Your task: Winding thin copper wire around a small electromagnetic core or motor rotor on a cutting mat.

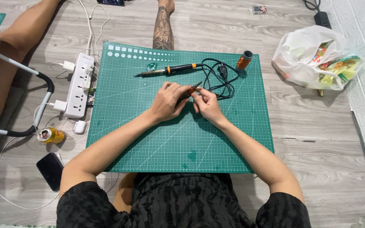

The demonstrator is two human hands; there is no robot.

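Observation:
Both my hands meet over the middle of a green cutting mat (148,139). My left hand (168,101) grips a small orange-handled hand tool (192,89), its thin tip poking up to the right. My right hand (207,104) pinches something tiny at that tool; what it is stays hidden by the fingers. Just beyond my hands lies a soldering iron (170,69) with a black and orange handle, its black cord (220,80) coiled at the right. A spool of copper wire (244,59) stands at the mat's far right corner.
A white power strip (79,86) with chargers, a small white case (79,126), a drink can (50,135) and a black phone (50,170) lie left of the mat. A plastic bag of packets (313,59) sits at right. Another person's tattooed leg (163,25) stretches beyond the mat.

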